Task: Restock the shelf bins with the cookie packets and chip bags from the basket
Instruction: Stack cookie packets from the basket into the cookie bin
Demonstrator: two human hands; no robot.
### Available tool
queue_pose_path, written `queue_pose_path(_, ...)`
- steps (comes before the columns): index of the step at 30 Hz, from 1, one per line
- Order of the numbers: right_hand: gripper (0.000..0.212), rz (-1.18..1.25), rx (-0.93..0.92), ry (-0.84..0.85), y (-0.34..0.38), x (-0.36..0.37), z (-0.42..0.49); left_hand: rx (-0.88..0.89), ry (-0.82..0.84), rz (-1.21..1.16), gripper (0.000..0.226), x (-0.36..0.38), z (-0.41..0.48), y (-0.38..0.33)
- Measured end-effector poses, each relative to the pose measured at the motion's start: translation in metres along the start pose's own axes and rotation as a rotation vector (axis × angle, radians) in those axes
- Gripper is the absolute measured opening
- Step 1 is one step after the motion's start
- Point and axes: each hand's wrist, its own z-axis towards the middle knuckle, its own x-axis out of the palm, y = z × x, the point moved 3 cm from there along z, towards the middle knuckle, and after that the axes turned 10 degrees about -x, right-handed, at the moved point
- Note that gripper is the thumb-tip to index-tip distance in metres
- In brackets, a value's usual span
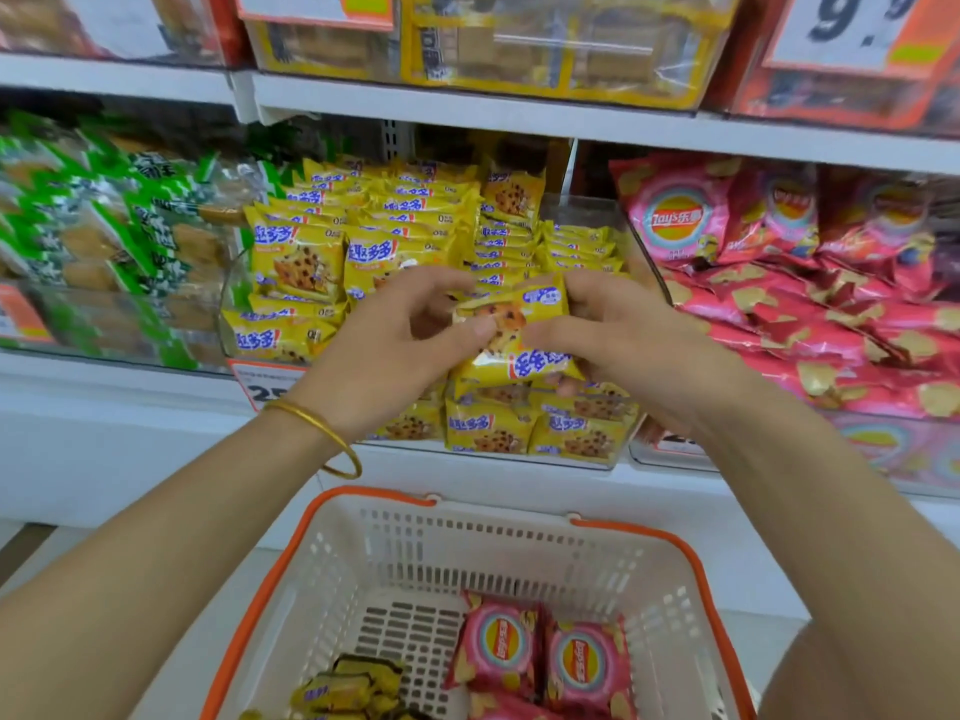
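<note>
The left hand [410, 340] and right hand [623, 345] are pinching a cookie packet [519, 330] by its sides; probably feeling light, crumbly.

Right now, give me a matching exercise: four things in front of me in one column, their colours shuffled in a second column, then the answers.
Things:
1. basket rim
2. chip bags
3. cookie packets
4. packets in the left bin

Colours:
a. yellow
b. green
c. orange
d. pink

Pairs: 1-c, 2-d, 3-a, 4-b.
</note>
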Motion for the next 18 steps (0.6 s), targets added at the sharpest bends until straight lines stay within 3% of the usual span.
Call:
queue_pose_path(2, 0.038, -0.023, -0.031, -0.035, 0.002, -0.001, 0.004, -0.003, 0.103, 0.029, 0.027, 0.000, 0.001, 0.000)
queue_pose_path(4, 0.043, 0.007, -0.072, -0.173, 0.004, -0.003, 0.006, -0.067, 0.153, -0.019, 0.026, -0.002, 0.002, 0.000)
queue_pose_path(7, 0.040, 0.172, -0.106, -0.341, 0.004, 0.001, 0.008, -0.159, 0.160, -0.241, 0.025, -0.003, 0.005, 0.003)
queue_pose_path(9, 0.042, 0.187, -0.110, -0.370, 0.003, 0.009, 0.006, -0.191, 0.143, -0.417, 0.033, -0.002, 0.006, 0.004)
queue_pose_path(12, 0.042, 0.048, -0.133, -0.355, 0.007, 0.023, 0.003, -0.167, 0.102, -0.441, 0.021, 0.002, 0.007, 0.000)
queue_pose_path(15, 0.032, 0.121, -0.072, -0.406, 0.005, 0.006, 0.020, -0.054, -0.098, -0.129, 0.029, 0.001, 0.011, -0.002)
queue_pose_path(18, 0.027, 0.004, -0.005, -0.486, -0.003, -0.027, 0.058, 0.330, -0.410, 0.524, 0.038, -0.010, 0.014, -0.005)
